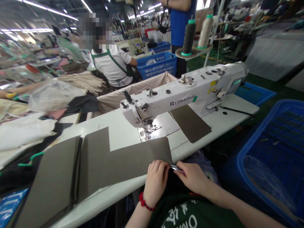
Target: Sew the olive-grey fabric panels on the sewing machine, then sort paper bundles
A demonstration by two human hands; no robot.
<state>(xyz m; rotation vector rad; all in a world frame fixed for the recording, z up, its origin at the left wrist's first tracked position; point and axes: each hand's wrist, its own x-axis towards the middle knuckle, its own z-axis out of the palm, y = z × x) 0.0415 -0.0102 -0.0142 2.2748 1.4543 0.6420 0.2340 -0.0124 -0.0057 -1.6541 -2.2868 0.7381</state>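
Dark gray sheet (125,163) lies on the white tabletop (122,133), on the near side of the sewing machine (161,98). On that same side, the left hand (155,179) has its grip pinched on the sheet's corner. The right hand (194,178) has its grip closed around a small silver tool (175,168). Black letters on the machine say "RLONXIANG", next to a green mark. Another dark piece (190,123) lies under the machine's arm.
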